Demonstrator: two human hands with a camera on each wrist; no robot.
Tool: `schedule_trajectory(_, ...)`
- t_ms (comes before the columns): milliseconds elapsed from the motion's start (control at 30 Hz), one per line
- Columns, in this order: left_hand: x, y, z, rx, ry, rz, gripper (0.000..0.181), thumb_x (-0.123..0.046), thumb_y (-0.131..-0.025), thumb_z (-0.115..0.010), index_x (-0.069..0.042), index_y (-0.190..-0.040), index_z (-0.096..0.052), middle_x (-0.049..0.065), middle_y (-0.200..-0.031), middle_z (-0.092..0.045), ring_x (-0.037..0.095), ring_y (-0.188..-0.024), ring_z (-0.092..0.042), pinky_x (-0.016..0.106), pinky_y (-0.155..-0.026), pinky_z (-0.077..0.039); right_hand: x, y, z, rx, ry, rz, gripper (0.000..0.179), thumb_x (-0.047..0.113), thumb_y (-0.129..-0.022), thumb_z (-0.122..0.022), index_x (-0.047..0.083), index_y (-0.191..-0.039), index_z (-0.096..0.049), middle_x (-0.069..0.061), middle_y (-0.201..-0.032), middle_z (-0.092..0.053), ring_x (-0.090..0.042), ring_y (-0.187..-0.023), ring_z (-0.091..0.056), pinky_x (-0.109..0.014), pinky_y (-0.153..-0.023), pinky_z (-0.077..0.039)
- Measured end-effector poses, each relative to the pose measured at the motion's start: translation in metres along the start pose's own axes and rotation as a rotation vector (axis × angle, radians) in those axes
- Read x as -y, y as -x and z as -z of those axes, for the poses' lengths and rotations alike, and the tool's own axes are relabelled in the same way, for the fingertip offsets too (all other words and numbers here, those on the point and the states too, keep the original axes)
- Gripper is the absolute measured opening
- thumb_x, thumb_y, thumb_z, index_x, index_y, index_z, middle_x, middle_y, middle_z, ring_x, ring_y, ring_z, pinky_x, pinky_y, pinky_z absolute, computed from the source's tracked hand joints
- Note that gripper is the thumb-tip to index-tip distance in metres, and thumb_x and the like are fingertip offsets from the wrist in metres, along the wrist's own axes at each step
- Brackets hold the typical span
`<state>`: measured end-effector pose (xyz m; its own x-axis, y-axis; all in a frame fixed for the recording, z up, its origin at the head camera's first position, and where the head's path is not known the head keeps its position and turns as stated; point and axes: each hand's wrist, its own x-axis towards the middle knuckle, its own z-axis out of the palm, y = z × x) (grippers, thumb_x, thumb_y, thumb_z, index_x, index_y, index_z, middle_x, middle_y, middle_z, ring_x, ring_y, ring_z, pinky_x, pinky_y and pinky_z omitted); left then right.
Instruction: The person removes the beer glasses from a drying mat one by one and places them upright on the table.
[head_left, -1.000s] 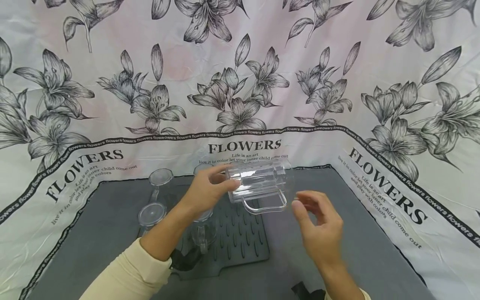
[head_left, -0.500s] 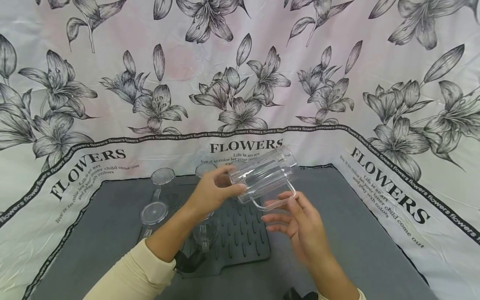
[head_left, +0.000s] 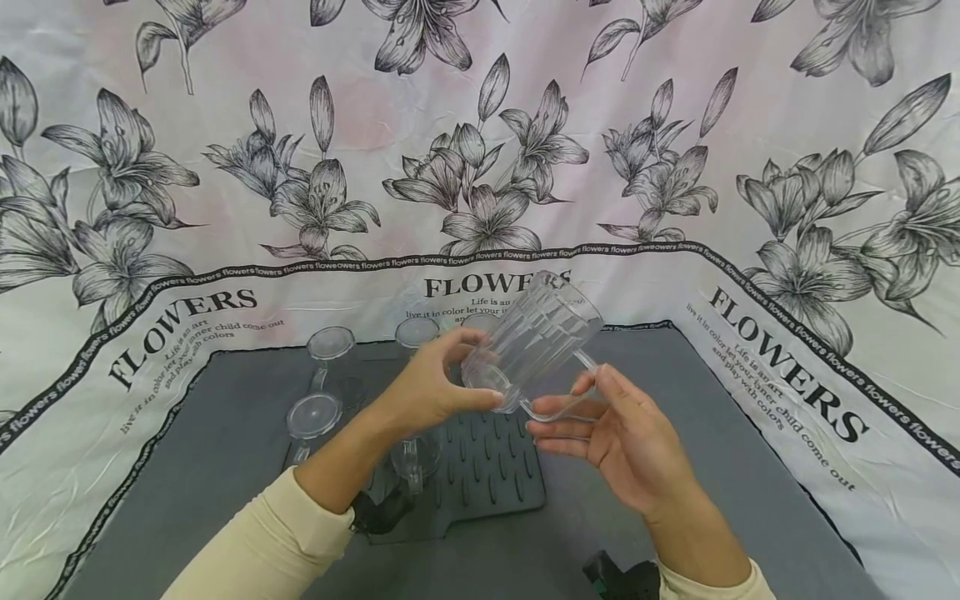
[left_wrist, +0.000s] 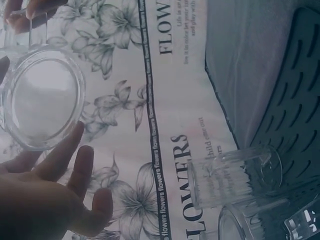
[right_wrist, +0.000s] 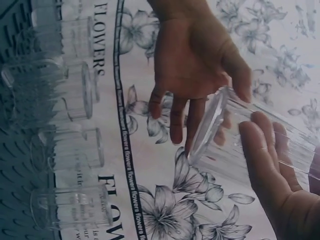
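Note:
A clear glass mug (head_left: pixel 536 337) is held in the air, tilted, its open end up and to the right. My left hand (head_left: pixel 427 383) grips it near the base, thumb on the near side. In the left wrist view the round mug base (left_wrist: pixel 47 97) faces the camera, with the left fingers spread beside it. My right hand (head_left: pixel 630 450) is at the mug's handle (head_left: pixel 588 360), thumb against it and fingers behind it. Seen from the right wrist, the right fingers (right_wrist: pixel 260 155) lie along the mug's side.
Several clear mugs, among them a front-left mug (head_left: pixel 313 417) and a rear mug (head_left: pixel 331 343), stand upside down on a dark ridged drying mat (head_left: pixel 498 479). The mat lies on a grey tabletop (head_left: pixel 750 500). A flower-printed cloth (head_left: pixel 360 192) hangs around it.
The mug has turned from nearly level to steeply tilted, its open end rising. My right hand has moved left from beside the mug onto the handle. The left hand keeps hold of the base.

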<state>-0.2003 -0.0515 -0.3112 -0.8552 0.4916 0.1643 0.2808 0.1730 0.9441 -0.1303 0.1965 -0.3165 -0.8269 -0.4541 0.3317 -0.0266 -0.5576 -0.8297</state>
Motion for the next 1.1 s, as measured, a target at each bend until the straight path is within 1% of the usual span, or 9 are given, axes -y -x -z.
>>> schedule_trajectory(133,0.001,0.001,0.002,0.011,-0.033,-0.005,0.071,-0.016,-0.077,-0.082,-0.014,-0.138,-0.046,0.004,-0.133,-0.055,0.025,-0.128,-0.042,0.05,-0.092,-0.044,0.004,-0.001,-0.002,0.043,0.04,-0.009,0.037,0.016,-0.109,-0.025,0.005,-0.099,-0.059,-0.019,-0.11,-0.067,-0.043,-0.105,-0.061,-0.056,-0.091,-0.045)
schedule_trajectory(233,0.002,0.003,0.004,-0.008,-0.074,0.008,0.073,-0.02,-0.076,-0.084,-0.019,-0.139,-0.047,0.004,-0.139,-0.049,0.025,-0.132,-0.037,0.055,-0.097,-0.038,0.007,-0.002,-0.004,0.086,0.048,0.005,0.036,0.014,-0.108,-0.027,0.004,-0.1,-0.061,-0.017,-0.111,-0.066,-0.041,-0.107,-0.061,-0.055,-0.094,-0.043)
schedule_trajectory(333,0.001,0.003,0.005,-0.025,-0.117,-0.004,0.076,-0.024,-0.075,-0.084,-0.023,-0.141,-0.046,0.003,-0.141,-0.046,0.023,-0.131,-0.037,0.056,-0.103,-0.03,0.01,-0.003,-0.005,0.137,0.079,0.046,0.037,0.01,-0.108,-0.026,0.004,-0.103,-0.062,-0.016,-0.114,-0.065,-0.039,-0.109,-0.06,-0.053,-0.096,-0.042)
schedule_trajectory(400,0.001,0.004,0.006,-0.027,-0.128,-0.024,0.077,-0.024,-0.076,-0.084,-0.025,-0.142,-0.045,0.002,-0.14,-0.048,0.022,-0.13,-0.038,0.057,-0.104,-0.028,0.012,-0.003,-0.006,0.142,0.115,0.075,0.037,0.008,-0.108,-0.026,0.003,-0.104,-0.062,-0.016,-0.114,-0.064,-0.038,-0.11,-0.059,-0.052,-0.096,-0.042)
schedule_trajectory(500,0.001,0.005,0.008,-0.04,-0.137,-0.057,0.077,-0.024,-0.078,-0.082,-0.026,-0.144,-0.043,0.001,-0.137,-0.051,0.021,-0.129,-0.04,0.058,-0.105,-0.026,0.016,-0.002,-0.006,0.083,0.172,0.092,0.034,0.007,-0.107,-0.029,0.003,-0.101,-0.062,-0.016,-0.111,-0.065,-0.038,-0.107,-0.061,-0.05,-0.095,-0.044)
schedule_trajectory(600,0.002,0.009,0.012,-0.066,-0.16,-0.064,0.078,-0.026,-0.079,-0.082,-0.028,-0.145,-0.041,0.0,-0.136,-0.052,0.022,-0.129,-0.04,0.06,-0.104,-0.025,0.018,-0.001,-0.004,0.023,0.216,0.09,0.031,0.007,-0.107,-0.032,0.002,-0.099,-0.061,-0.015,-0.108,-0.066,-0.039,-0.105,-0.062,-0.049,-0.094,-0.045)
schedule_trajectory(733,0.0,0.014,0.018,-0.1,-0.178,-0.069,0.078,-0.026,-0.079,-0.082,-0.027,-0.145,-0.041,0.002,-0.136,-0.052,0.024,-0.128,-0.04,0.06,-0.105,-0.023,0.018,-0.001,-0.001,-0.004,0.267,0.116,0.031,0.007,-0.106,-0.033,0.003,-0.099,-0.062,-0.014,-0.107,-0.066,-0.039,-0.104,-0.062,-0.048,-0.093,-0.046)
schedule_trajectory(967,-0.003,0.026,0.032,-0.16,-0.202,-0.054,0.079,-0.027,-0.078,-0.082,-0.029,-0.145,-0.041,-0.003,-0.138,-0.049,0.025,-0.13,-0.036,0.059,-0.094,-0.037,0.02,-0.003,0.004,-0.119,0.355,0.124,0.027,0.01,-0.105,-0.039,0.005,-0.095,-0.064,-0.012,-0.102,-0.068,-0.035,-0.099,-0.065,-0.045,-0.091,-0.048)
schedule_trajectory(1100,-0.004,0.033,0.041,-0.204,-0.264,-0.073,0.077,-0.029,-0.079,-0.082,-0.028,-0.145,-0.042,-0.001,-0.138,-0.05,0.025,-0.129,-0.038,0.058,-0.099,-0.031,0.021,-0.003,0.006,-0.207,0.44,0.11,0.023,0.012,-0.104,-0.044,0.004,-0.093,-0.063,-0.012,-0.1,-0.069,-0.033,-0.097,-0.066,-0.042,-0.089,-0.05)
